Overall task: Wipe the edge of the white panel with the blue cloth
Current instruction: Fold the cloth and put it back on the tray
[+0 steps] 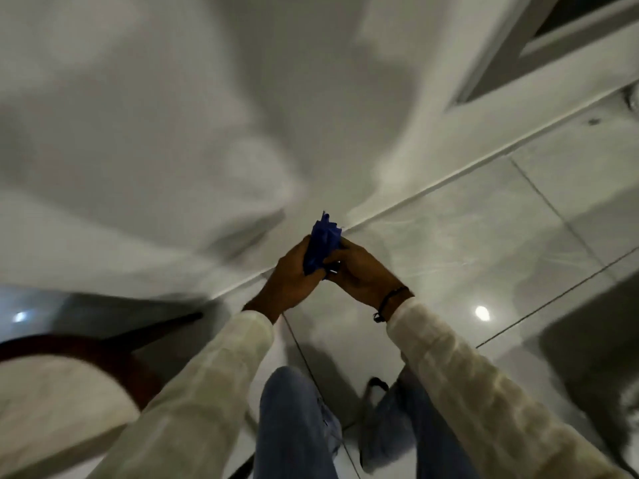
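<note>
A bunched blue cloth (321, 243) sticks up between both hands at the centre of the view. My left hand (288, 281) wraps its lower part, and my right hand (363, 274), with a dark band at the wrist, pinches it from the right side. The cloth's upper tip is near the bottom edge of a white panel (173, 150) that fills the upper left, where the panel meets the floor. The view is motion-blurred, so I cannot tell whether the cloth touches the panel.
Glossy pale floor tiles (484, 236) spread to the right, reflecting a ceiling light. A white door frame (518, 81) rises at the upper right. A chair with a dark wooden rim and pale seat (52, 392) stands at the lower left. My jeans-clad legs are below.
</note>
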The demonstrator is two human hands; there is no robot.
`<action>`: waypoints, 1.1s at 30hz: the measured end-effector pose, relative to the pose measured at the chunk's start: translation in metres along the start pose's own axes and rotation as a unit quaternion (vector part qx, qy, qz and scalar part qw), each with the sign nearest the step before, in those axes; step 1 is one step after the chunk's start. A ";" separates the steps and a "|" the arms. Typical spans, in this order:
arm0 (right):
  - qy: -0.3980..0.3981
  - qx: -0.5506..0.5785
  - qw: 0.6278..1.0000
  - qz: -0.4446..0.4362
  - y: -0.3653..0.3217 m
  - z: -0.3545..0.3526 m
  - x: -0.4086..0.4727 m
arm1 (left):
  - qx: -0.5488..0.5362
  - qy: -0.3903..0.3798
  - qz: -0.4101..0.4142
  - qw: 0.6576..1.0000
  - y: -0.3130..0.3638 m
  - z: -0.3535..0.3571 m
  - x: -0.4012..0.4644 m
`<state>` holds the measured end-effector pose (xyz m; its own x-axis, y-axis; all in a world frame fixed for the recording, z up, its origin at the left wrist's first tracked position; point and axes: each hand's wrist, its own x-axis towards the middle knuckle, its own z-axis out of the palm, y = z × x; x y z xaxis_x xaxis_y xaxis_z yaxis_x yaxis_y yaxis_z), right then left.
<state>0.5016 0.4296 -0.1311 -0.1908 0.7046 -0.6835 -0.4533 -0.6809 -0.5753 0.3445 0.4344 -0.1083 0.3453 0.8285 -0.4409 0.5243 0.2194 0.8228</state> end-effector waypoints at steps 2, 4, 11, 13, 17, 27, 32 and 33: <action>-0.060 -0.062 0.996 0.016 -0.035 0.038 -0.052 | -0.060 0.047 -0.029 0.997 0.039 -0.023 -0.048; -0.095 -0.116 0.988 0.030 -0.061 0.076 -0.098 | -0.124 0.098 -0.059 0.986 0.072 -0.045 -0.097; -0.103 -0.329 0.937 0.051 -0.090 0.196 -0.189 | -0.410 0.332 -0.181 0.830 0.112 -0.108 -0.255; -0.115 -0.378 0.917 0.061 -0.079 0.227 -0.197 | -0.472 0.362 -0.184 0.783 0.099 -0.115 -0.300; -0.153 -0.464 0.868 0.085 -0.032 0.290 -0.200 | -0.504 0.416 -0.178 0.736 0.061 -0.106 -0.370; -0.276 -0.692 0.667 -0.007 0.180 0.389 -0.169 | -0.470 0.548 -0.375 0.581 -0.116 -0.080 -0.479; -0.308 -0.771 0.554 -0.055 0.272 0.398 -0.139 | -0.477 0.528 -0.431 0.555 -0.190 -0.059 -0.496; -0.316 -0.783 0.532 -0.058 0.284 0.398 -0.136 | -0.483 0.525 -0.436 0.550 -0.199 -0.055 -0.498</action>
<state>0.0523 0.2199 -0.0232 -0.7197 0.3487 -0.6004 0.6939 0.3922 -0.6039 0.0254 0.0064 -0.0333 -0.6140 -0.0780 -0.7854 -0.6972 0.5202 0.4934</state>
